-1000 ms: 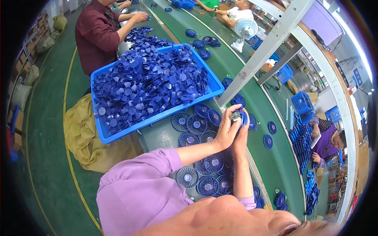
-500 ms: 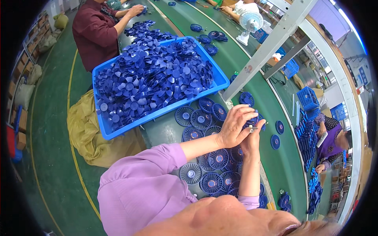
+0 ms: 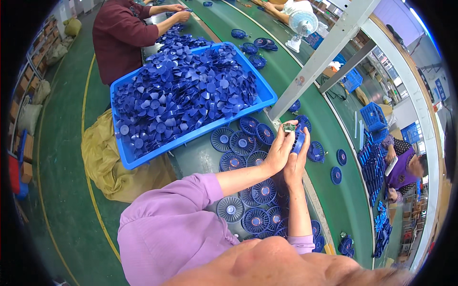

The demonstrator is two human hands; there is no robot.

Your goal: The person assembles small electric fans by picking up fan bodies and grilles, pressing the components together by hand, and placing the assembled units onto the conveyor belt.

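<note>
Both hands are together over the edge of the green belt. My left hand (image 3: 278,151) has its fingertips closed on a small green circuit board (image 3: 289,127). Against its palm side, my right hand (image 3: 296,164) grips a blue round fan grille (image 3: 299,142), seen edge-on and partly covered by fingers. Whether a wire joins board and grille I cannot tell. Under my forearms, several blue slotted grilles (image 3: 264,191) with round centres lie on the grey-green tabletop (image 3: 191,159). Just right of my right hand, another blue grille (image 3: 316,151) rests on the belt.
A blue tray (image 3: 200,136) heaped with blue fan blades (image 3: 186,90) stands left of my hands. A white metal post (image 3: 310,66) rises beyond them. The green belt (image 3: 324,119) carries more grilles. Co-workers sit across the belt and at the far left. Yellow cloth (image 3: 107,152) hangs below the tray.
My hands have shifted slightly left and turned, bringing the circuit board into view and the grille edge-on. Grilles on the belt have moved a little toward the near right.
</note>
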